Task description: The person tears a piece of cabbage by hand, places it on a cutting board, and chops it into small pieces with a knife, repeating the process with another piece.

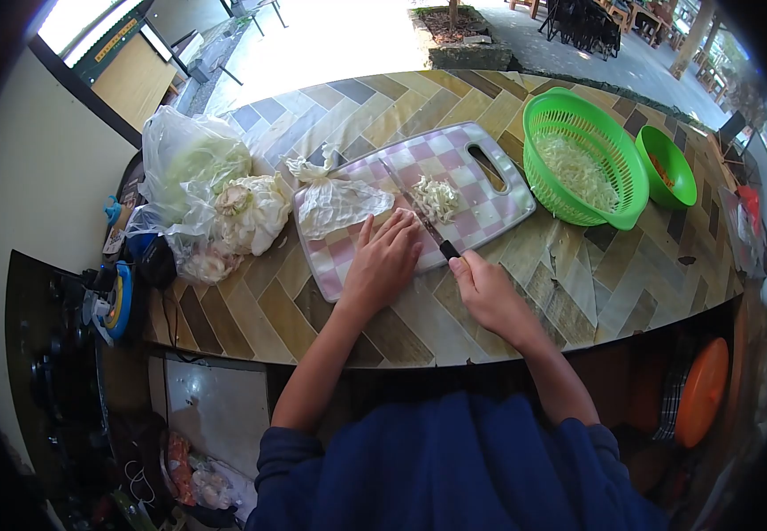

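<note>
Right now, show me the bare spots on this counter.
Bare: front right counter between right hand and colander; back strip behind board. Crowded: bags at left; board, under left hand, knife and cabbage.

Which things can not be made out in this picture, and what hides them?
Head view:
- Handle of the knife: mostly hidden inside the right hand.
- Part of the board under the left hand: covered by the palm.
- Contents of the small bowl: too small to tell, and partly behind the colander.
- Orange thing below the table: cut off by the dark lens edge.
</note>
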{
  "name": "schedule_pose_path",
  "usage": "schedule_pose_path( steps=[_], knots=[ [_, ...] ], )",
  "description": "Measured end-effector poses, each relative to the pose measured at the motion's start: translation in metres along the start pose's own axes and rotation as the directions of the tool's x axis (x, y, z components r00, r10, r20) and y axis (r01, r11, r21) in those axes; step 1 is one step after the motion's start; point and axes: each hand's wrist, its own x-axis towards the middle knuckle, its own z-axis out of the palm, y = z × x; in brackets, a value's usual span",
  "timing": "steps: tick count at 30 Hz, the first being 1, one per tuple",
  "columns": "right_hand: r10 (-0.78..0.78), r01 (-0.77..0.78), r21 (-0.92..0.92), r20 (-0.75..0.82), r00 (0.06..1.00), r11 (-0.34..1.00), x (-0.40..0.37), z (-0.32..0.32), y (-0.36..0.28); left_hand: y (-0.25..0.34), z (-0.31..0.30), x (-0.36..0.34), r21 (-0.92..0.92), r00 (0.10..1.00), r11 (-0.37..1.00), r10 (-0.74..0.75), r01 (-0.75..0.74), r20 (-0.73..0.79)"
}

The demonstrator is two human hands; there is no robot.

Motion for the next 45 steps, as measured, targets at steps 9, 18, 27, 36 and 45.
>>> schedule_pose_path(
  steps=[9,18,27,36,45],
  knots=[
    [0.018,-0.018,-0.126,0.001,1.0,0.992,-0.006,0.006,-0.006,0.0,0.001,0.0,0.0,1.0,1.0,0.012,-0.012,-0.026],
    [0.021,-0.033,-0.284,-0.044,0.999,0.958,0.01,0.03,-0.002,-0.002,0.002,0.0,-0.067,0.999,0.998,-0.006,0.003,-0.041],
    [-0.02,0.02,-0.002,-0.033,0.999,1.0,0.014,0.006,0.011,-0.002,0.001,-0.002,0.007,0.999,1.0,-0.012,0.013,-0.043],
    [-0.007,0.006,-0.069,-0.006,1.0,0.998,-0.005,0.008,0.001,-0.002,-0.003,-0.001,-0.022,1.0,1.0,0.002,-0.003,-0.024],
    [0.019,-0.022,-0.3,-0.012,1.0,0.954,-0.005,0.024,-0.008,-0.003,-0.001,-0.002,0.007,0.999,1.0,0.008,-0.008,-0.035]
  ],
)
